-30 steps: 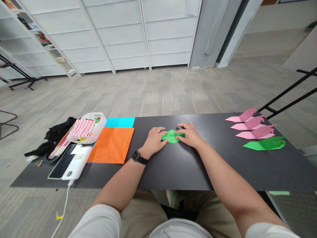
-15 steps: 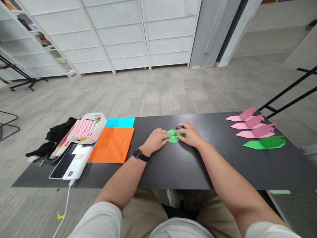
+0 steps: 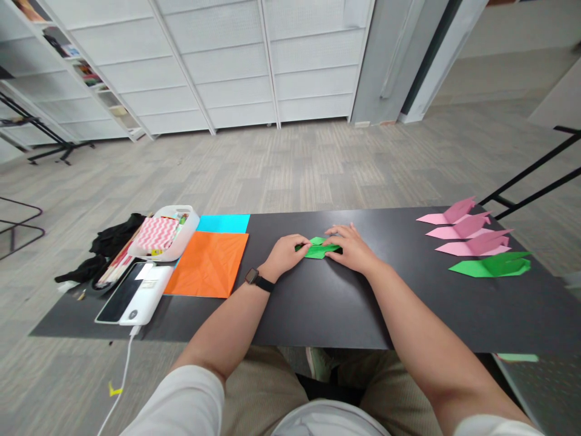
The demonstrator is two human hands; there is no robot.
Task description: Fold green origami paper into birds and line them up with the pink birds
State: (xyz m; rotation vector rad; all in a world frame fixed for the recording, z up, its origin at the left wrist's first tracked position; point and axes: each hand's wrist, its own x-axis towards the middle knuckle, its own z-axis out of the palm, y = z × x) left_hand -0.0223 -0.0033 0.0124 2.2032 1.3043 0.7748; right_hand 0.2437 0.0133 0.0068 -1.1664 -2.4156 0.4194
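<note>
A partly folded piece of green origami paper (image 3: 316, 249) lies on the dark table between my hands. My left hand (image 3: 287, 255) grips its left end, thumb and fingers closed on the paper. At the right end, my right hand (image 3: 348, 248) holds the paper's edge between thumb and fingers, with some fingers raised off it. Fingertips cover both ends of the folded paper.
Three pink folded paper figures (image 3: 472, 243) and a green one (image 3: 492, 266) stand in a row at right. To the left lie orange paper (image 3: 206, 266), blue paper (image 3: 224, 223), a white container (image 3: 186, 233), a phone (image 3: 120, 293) and a cabled white power bank (image 3: 147, 297).
The green paper looks narrower from front to back, and its near edge is straighter. My left fingers have curled more around its left end. The view has shifted slightly.
</note>
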